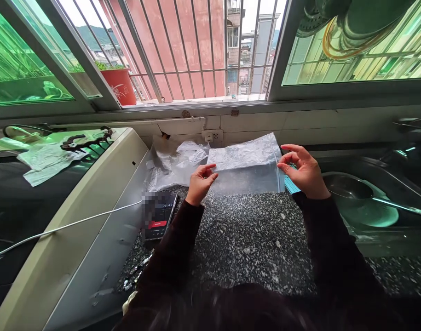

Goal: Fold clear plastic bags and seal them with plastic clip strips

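Dark sleeves (181, 234) nearest cam. L hand (199, 184) ~11 o'clock, by L edge of clear bag (246, 177) at 12; R hand (302, 172) ~1, by R edge. Hands apart, fingers curled; can't tell if pinching. Step: prob. positioning bag; next needs light grip.

On the phone (164, 212), white digits ending in 9:49 show; pixelation hides the rest beside them.

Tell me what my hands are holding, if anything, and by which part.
It cannot be told: the left hand is at the left side of the clear plastic bag and the right hand at its right edge, but no firm grip shows.
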A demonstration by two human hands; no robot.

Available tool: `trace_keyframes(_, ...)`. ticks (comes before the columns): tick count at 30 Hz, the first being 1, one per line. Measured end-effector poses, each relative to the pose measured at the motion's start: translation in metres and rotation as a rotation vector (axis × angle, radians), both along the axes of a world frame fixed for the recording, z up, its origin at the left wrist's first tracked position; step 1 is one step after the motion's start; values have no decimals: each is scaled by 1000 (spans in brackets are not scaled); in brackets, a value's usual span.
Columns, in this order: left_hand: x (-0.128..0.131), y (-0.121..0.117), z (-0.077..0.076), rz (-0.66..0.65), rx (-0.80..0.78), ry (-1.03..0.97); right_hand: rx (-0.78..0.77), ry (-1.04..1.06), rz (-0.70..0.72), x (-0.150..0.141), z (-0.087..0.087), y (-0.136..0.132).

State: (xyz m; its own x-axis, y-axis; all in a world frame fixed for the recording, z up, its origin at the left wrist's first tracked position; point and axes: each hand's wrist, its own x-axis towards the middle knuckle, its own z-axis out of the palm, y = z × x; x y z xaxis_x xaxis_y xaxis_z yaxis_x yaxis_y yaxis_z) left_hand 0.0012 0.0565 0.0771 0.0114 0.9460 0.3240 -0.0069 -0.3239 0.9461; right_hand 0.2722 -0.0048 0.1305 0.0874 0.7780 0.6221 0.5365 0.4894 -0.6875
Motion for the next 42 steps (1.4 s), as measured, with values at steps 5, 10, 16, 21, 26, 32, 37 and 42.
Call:
trace_keyframes(5, -8, 3, 1, 67, 116, 108, -12, -204, 113, 0, 2, -4)
trace_keyframes(10, -13, 2, 8, 52, 140, 95, 55, -320, 112, -2, 3, -4)
trace_keyframes(16, -14, -2, 15, 96, 180, 85, 82, -301, 53, -8, 6, -7)
trace_keyframes(21, -14, -4, 19, 142, 229, 129, 123, -255, -61, -10, 10, -11)
trace_keyframes(26, -11, -6, 16, -150, -25, 202, 198, -175, -120, -11, 12, -14)
trace_keyframes(32, -11, -6, 11, -486, -144, 431, 49, -132, -159, -13, 11, -18)
trace_keyframes(37, -10, -7, 6, -682, -71, 668, -16, -171, -75, -18, 13, -20)
trace_keyframes(42, 3, -24, 14, -770, -3, 765, -70, -232, 105, -33, 13, -24)
